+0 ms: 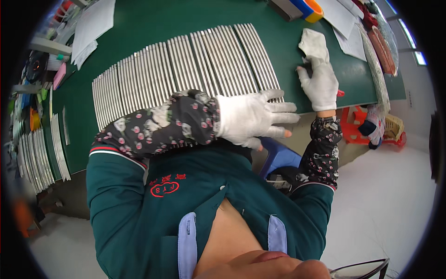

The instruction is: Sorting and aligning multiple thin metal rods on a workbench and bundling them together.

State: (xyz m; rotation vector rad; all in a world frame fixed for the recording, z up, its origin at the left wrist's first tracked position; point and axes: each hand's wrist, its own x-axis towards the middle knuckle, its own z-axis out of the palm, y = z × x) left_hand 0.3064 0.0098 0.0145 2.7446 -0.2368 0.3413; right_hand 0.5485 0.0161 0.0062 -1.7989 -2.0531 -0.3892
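Long, thin silvery metal strips (179,60) lie side by side in a broad, slightly fanned row on the green table (153,18). My left hand (251,116), in a white glove with bare thumb and finger tips, reaches across their near ends at the right. Its fingers are spread, palm down, and nothing shows in them. Beyond the row's right end, my right hand (320,86), also white-gloved, has bent fingers closed on the near end of a folded white cloth (313,43). The right thumb sticks out to the side. What lies beneath both palms is hidden.
More strips (35,160) lie at the table's left end. Papers (95,28) sit at the far left, others (344,28) at the far right, near a blue-and-orange tape dispenser (311,8). Below the right edge stand a red crate (353,125) and a blue stool (281,158).
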